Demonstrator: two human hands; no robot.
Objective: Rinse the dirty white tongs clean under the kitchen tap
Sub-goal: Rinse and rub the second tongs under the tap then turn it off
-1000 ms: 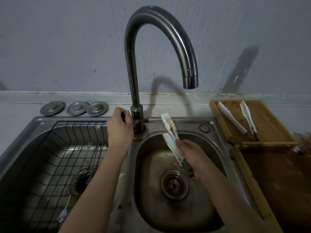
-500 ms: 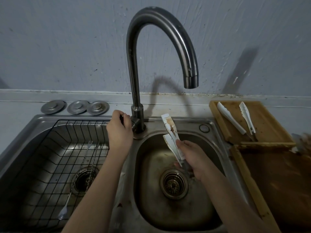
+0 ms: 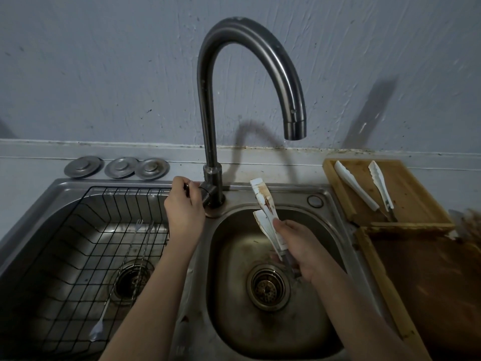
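Note:
My right hand (image 3: 299,246) grips the dirty white tongs (image 3: 264,204) by their lower end, over the right sink basin (image 3: 234,269). Their tips point up and away and carry brown stains. The tongs sit left of and below the spout of the dark curved tap (image 3: 294,126), from which no water runs. My left hand (image 3: 183,209) is closed around the tap handle (image 3: 205,192) at the base of the tap.
A second pair of white tongs (image 3: 364,188) lies on a wooden tray (image 3: 416,204) at the right, with a dark board (image 3: 429,282) in front of it. The left basin holds a black wire rack (image 3: 78,243) with skewers and a small fork. Three metal lids (image 3: 117,166) lie behind it.
My left hand has shifted slightly on the tap handle. The right hand and the tongs have stayed nearly still over the basin.

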